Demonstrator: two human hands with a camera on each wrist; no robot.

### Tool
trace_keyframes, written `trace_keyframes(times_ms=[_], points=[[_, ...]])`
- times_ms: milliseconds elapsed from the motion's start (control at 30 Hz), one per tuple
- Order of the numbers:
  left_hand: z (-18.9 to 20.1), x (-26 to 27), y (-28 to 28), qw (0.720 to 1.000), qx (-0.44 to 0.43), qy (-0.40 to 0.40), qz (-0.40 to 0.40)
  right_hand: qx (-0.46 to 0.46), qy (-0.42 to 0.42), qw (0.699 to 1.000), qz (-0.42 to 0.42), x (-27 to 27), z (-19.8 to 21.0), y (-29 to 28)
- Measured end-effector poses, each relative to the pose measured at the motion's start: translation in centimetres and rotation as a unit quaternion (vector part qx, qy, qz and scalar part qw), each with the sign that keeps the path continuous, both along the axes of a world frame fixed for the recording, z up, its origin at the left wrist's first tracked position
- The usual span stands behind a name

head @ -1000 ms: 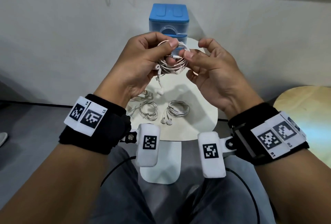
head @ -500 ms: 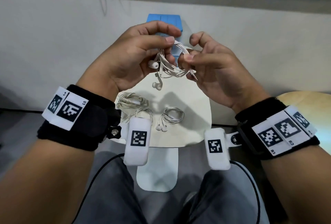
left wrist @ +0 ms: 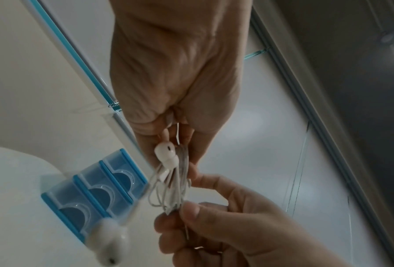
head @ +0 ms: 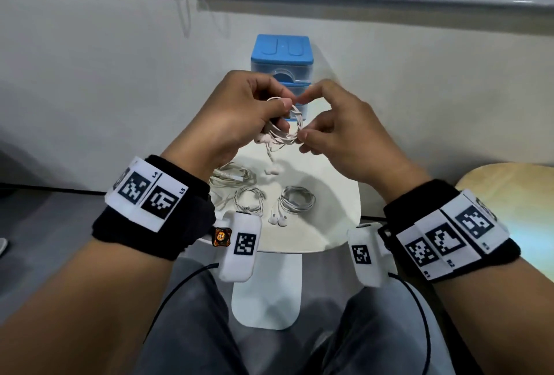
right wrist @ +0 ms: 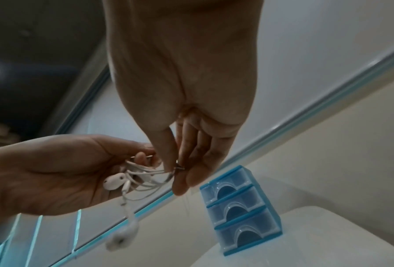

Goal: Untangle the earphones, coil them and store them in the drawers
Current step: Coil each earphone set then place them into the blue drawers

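Above the table (head: 335, 194), both hands pinch coiled earphones (head: 284, 131), hiding the drawers (head: 281, 56).

You see four sets of white wired earphones: one coiled bundle (head: 281, 128) up in your two hands, three coils (head: 232, 175) (head: 249, 200) (head: 296, 199) lying on one white round table (head: 335, 212). One blue plastic drawer unit (head: 281, 50), three translucent drawers (right wrist: 241, 209) stacked.

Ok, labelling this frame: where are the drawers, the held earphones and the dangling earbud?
drawers (right wrist: 241, 213): right wrist view, middle drawer front.
held earphones (head: 284, 131): head view, the coiled cable.
dangling earbud (right wrist: 120, 238): right wrist view, its blurred body.
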State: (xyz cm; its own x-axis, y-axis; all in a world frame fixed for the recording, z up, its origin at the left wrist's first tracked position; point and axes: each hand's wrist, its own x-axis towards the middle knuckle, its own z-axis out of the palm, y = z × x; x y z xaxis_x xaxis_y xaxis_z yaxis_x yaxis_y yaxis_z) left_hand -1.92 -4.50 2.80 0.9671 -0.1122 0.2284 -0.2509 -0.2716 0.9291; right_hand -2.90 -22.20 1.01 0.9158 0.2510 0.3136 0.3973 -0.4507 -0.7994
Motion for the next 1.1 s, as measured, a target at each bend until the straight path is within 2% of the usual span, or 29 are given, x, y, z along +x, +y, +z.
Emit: trace_keyframes(times_ms=[100, 233, 333, 467, 600, 733, 800, 900, 1000, 1100], points=[[0.0, 0.4, 0.4, 1.0, 0.001, -0.012, 0.027, -0.043, -0.008, 0.999, 0.007, -0.5, 0.7, 0.4], [0.3, 1.0, 1.4, 0.998, -0.046, 0.001, 0.053, -0.034, 0.0, 0.999, 0.023, -1.0, 1.3, 0.5], [0.3, 1.1, 1.6, 0.998, -0.043, 0.011, 0.052, -0.03, 0.017, 0.999, 0.034, -1.3, 1.1, 0.9], [0.1, 0.7, 1.4, 0.999, -0.027, 0.025, 0.013, -0.021, 0.068, 0.997, 0.043, -1.1, 0.6, 1.2], [0.5, 0.6, 1.6, 1.0, 0.0, 0.008, -0.024, -0.023, 0.111, 0.993, 0.04, -0.7, 1.0, 1.1], [1.1, 0.5, 1.8, 0.997, 0.046, -0.009, -0.054, -0.019, 0.074, 0.997, -0.007, 0.3, 2.0, 1.0], [1.2, 0.5, 1.7, 0.997, 0.051, -0.015, -0.063, -0.027, 0.054, 0.998, 0.001, 0.9, 2.4, 1.0], [1.2, 0.7, 1.5, 0.997, 0.041, -0.016, -0.066, -0.025, 0.068, 0.997, 0.028, 1.4, 2.6, 0.6], [1.1, 1.2, 1.7, 0.997, 0.018, 0.007, -0.075, 0.016, 0.088, 0.995, 0.047, 1.8, 2.5, 0.3], [0.8, 1.9, 2.1, 0.993, 0.022, 0.071, -0.096, 0.055, 0.118, 0.991, 0.037, 2.4, 2.3, -0.1]])
